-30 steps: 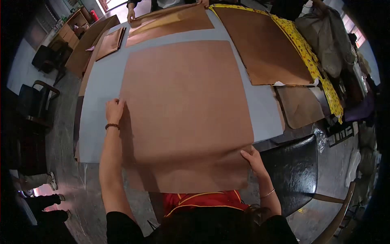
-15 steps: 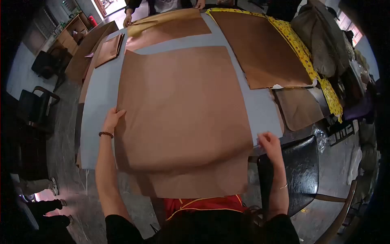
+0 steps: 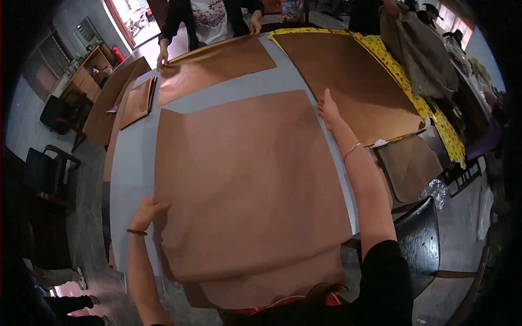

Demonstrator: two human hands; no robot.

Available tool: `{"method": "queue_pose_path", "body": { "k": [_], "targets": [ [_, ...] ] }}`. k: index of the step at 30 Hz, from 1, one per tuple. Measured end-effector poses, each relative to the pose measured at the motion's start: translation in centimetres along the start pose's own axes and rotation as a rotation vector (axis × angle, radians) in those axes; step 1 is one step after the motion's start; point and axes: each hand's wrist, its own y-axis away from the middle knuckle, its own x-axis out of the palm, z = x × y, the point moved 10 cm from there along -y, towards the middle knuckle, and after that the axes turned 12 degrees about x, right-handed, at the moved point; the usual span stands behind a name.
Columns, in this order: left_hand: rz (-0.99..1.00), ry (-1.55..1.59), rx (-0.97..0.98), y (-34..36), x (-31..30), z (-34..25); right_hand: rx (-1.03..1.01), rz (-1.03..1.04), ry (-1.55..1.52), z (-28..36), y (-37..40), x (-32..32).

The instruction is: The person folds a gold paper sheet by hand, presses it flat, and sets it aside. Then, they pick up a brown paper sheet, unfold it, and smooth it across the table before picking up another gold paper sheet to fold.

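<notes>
1. A pale blue-grey tabletop (image 3: 130, 179) spans the middle of the view.
2. On it lies a large brown sheet (image 3: 244, 179), between the wearer's arms, its near end overhanging toward the wearer above another brown layer; whether that is a fold or a second sheet, I cannot tell.
3. To its right, a darker brown sheet (image 3: 348, 81) rests on yellow patterned cloth (image 3: 452, 144).
4. The right hand (image 3: 330, 110) is what changes most: from the near right corner to the far right edge. This suggests attention shifts there; its grip, if any, is unclear.
5. The left hand (image 3: 144, 213) pinches the left edge, thumb on top, apparently steadying the sheet.
</notes>
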Motion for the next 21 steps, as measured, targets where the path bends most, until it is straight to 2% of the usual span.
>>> {"method": "queue_pose_path", "body": {
  "k": [5, 7, 8, 12, 15, 18, 21],
  "targets": [
    [-0.008, 0.109, -0.138, -3.3, -3.0, 2.0, 0.076, -0.086, 0.100, 2.8, 2.7, 2.7],
    [-0.195, 0.115, -0.163, -5.3, -5.3, 2.1, 0.093, -0.098, 0.127, 3.2, 2.5, 2.6],
    [-0.253, 0.143, -0.075, -7.0, -6.0, 2.1, 0.089, -0.099, 0.118, 3.4, 2.2, 2.6],
    [-0.177, 0.255, -0.036, -10.8, -6.5, 2.8, 0.076, -0.035, 0.164, 3.8, 2.7, 3.7],
    [-0.214, 0.170, -0.030, -12.0, -7.0, 3.2, 0.056, -0.052, 0.146, 4.1, 3.2, 4.1],
    [-0.228, 0.009, 0.014, -11.5, -5.9, -0.5, 0.064, -0.066, 0.183, 4.0, 2.9, 4.3],
    [-0.287, -0.011, -0.024, -11.4, -5.7, -1.3, 0.066, -0.044, 0.228, 3.9, 2.7, 4.8]
  ]
}}
